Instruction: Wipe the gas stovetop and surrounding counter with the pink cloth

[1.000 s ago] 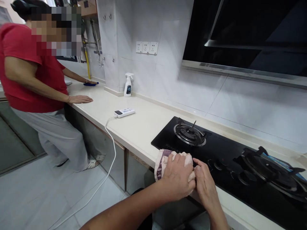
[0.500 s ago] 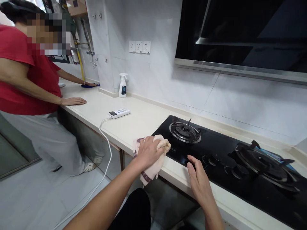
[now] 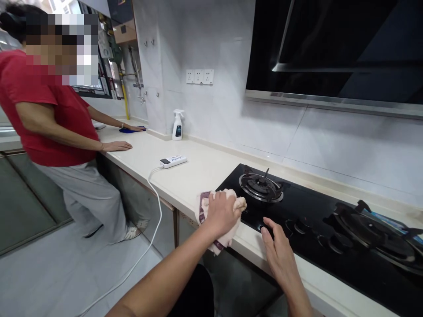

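Note:
My left hand presses a crumpled pale cloth with dark purple bands onto the counter's front edge, at the left corner of the black gas stove. Its fingers are bent over the cloth, and part of the fabric hangs down past the edge. My right hand hovers at the front of the stove, left of the control knobs, with thumb and fingers apart and nothing held. The left burner lies just beyond the cloth.
A white power bank with a white cable sits on the pale counter. Behind it stands a spray bottle. At left, a person in red has one hand on a blue cloth. A range hood overhangs the stove.
The view has shifted, so most things appear further right and lower. My left hand, still on the cloth, has slid slightly right toward the stove. My right hand remains open in nearly the same spot.

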Motion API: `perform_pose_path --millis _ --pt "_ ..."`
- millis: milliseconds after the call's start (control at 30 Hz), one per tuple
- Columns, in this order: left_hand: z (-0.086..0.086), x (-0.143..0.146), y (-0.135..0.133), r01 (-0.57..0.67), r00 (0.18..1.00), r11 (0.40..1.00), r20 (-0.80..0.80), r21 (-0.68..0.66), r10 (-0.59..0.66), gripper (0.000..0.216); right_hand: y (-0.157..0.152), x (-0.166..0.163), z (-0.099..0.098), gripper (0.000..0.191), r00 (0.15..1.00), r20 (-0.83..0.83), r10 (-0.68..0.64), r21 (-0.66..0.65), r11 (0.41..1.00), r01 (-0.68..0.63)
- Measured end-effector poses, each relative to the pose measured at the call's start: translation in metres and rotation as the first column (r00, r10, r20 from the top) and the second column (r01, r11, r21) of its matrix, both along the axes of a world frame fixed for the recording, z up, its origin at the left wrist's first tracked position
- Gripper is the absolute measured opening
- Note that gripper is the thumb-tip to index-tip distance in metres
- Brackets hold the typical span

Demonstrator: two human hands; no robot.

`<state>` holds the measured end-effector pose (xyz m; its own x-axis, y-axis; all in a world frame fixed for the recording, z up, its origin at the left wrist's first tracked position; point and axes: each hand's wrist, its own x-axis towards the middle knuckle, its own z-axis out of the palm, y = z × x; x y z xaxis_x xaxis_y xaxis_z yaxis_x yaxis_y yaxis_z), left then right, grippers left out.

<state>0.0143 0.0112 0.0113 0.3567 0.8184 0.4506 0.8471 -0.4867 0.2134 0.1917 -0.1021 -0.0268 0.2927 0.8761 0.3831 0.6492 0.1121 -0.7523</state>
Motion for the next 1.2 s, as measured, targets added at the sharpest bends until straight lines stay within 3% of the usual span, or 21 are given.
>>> perform_pose_path --millis 200,333,500,600,700,800,900,1100,1200 --pt "-0.013 0.038 -0.030 0.179 0.983 0.983 0.023 0.042 -0.180 0.030 0.006 0.005 -0.005 0.053 0.999 -0.043 0.024 0.061 0.998 -0.021" --pt "-0.014 0.052 -0.042 0.258 0.964 0.966 0.052 0.028 -0.259 0.036 0.013 0.013 -0.011 0.052 0.992 -0.110 -0.065 0.125 0.989 0.079" --pt "-0.001 0.035 -0.042 0.388 0.920 0.914 0.114 -0.116 -0.376 0.043 0.012 0.016 -0.011 0.051 0.982 -0.162 -0.094 0.126 0.985 0.115" --pt "0.006 0.017 -0.036 0.500 0.854 0.852 0.248 -0.155 -0.457 0.049 0.010 0.014 -0.009 0.051 0.981 -0.180 -0.078 0.092 0.991 0.096" --pt "0.006 0.002 -0.025 0.545 0.793 0.825 0.411 -0.149 -0.450 0.049 0.009 0.011 -0.007 0.053 0.974 -0.214 -0.070 0.070 0.994 0.086" --pt "0.003 -0.013 -0.008 0.496 0.783 0.863 0.477 -0.092 -0.399 0.038 0.011 0.010 -0.008 0.058 0.965 -0.252 -0.076 0.055 0.994 0.093" --pt "0.001 -0.030 0.009 0.377 0.828 0.925 0.467 -0.051 -0.312 0.030 0.014 0.013 -0.012 0.063 0.967 -0.241 -0.080 0.058 0.994 0.096" --pt "-0.006 -0.054 0.020 0.217 0.950 0.961 0.265 -0.174 -0.166 0.035 0.015 0.019 -0.017 0.064 0.990 -0.113 -0.085 0.059 0.994 0.093" --pt "-0.011 -0.053 0.017 0.181 0.965 0.973 0.217 -0.143 -0.148 0.035 0.013 0.016 -0.016 0.062 0.994 -0.036 -0.103 0.091 0.990 0.106"
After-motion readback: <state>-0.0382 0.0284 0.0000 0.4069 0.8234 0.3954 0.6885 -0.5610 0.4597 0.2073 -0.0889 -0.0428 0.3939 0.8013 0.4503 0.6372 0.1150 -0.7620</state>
